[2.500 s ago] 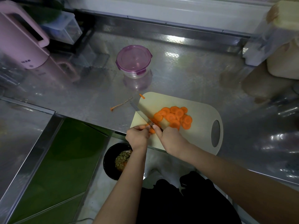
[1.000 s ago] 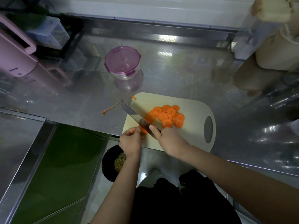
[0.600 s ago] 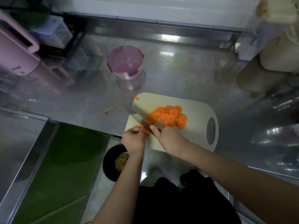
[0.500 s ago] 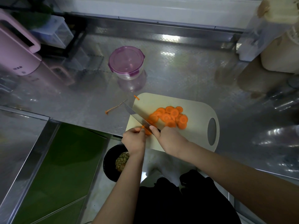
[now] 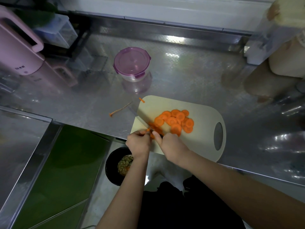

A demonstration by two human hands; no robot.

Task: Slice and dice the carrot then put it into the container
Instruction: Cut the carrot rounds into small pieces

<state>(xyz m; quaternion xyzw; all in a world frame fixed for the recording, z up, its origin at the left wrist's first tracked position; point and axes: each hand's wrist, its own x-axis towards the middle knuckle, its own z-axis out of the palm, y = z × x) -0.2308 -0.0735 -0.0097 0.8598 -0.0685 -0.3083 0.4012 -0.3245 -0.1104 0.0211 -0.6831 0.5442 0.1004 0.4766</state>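
The knife (image 5: 142, 120) had been brought down since a second before, when its blade was lifted. It was laid across the last carrot bit (image 5: 152, 129) at the front left of the cutting board (image 5: 203, 142). That bit was pinched by the curled fingers (image 5: 143, 132) of the left hand (image 5: 138, 143). The knife handle was gripped by the right hand (image 5: 171, 146), one finger stretched along the top. Round slices (image 5: 175, 120) were piled just beside the blade. The lidded container (image 5: 132, 63) was set well behind.

Counter (image 5: 189, 76): glossy textured steel, mirror-like; cutting board (image 5: 203, 142): matt cream plastic; container (image 5: 132, 66): clear plastic, translucent purple lid; knife (image 5: 140, 119): shiny metal blade.
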